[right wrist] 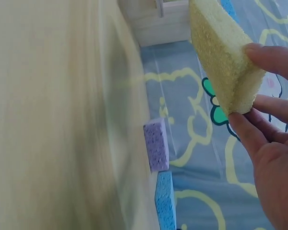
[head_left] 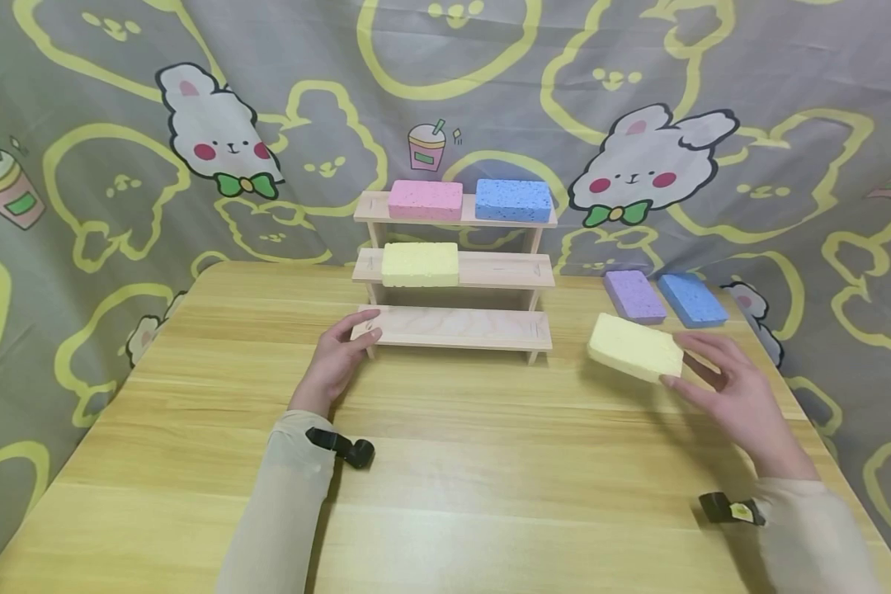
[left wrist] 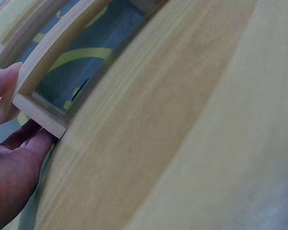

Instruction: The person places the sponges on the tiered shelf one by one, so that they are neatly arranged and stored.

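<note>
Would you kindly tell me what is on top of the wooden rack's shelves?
The top shelf bears a pink sponge and a blue sponge; the middle shelf, a yellow sponge; the bottom shelf, gripped by the left hand, no sponge. The shelf surface beneath each sponge is covered.

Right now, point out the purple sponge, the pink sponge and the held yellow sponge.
Purple sponge [head_left: 634, 295], head view: on its top face.
Pink sponge [head_left: 426, 196], head view: on its top face.
Held yellow sponge [head_left: 634, 343], head view: on its upper face.
</note>
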Available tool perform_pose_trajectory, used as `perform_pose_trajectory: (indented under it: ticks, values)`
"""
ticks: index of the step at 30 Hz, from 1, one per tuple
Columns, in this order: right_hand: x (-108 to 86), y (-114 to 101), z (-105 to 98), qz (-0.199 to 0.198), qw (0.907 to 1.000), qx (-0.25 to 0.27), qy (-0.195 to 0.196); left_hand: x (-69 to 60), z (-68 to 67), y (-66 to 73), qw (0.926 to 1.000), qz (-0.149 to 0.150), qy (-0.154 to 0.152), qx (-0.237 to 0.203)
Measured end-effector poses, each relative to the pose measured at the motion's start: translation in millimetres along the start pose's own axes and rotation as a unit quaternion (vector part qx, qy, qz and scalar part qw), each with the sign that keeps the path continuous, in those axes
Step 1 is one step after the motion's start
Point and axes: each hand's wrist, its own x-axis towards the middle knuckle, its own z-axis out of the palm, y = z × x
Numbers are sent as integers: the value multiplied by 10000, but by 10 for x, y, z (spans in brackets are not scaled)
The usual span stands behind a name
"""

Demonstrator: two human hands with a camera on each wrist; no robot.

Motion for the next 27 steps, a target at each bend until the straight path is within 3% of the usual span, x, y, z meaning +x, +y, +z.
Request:
perform_pose_trajectory:
  ticks: [16, 27]
  values:
    - [158, -152, 118, -17, 9996, 273, -107, -8, -13, -18, 10000, -36, 22, 74]
    - [287, -206, 159, -314, 9982, 485, -144, 2, -4, -4, 10000, -54, 0, 18]
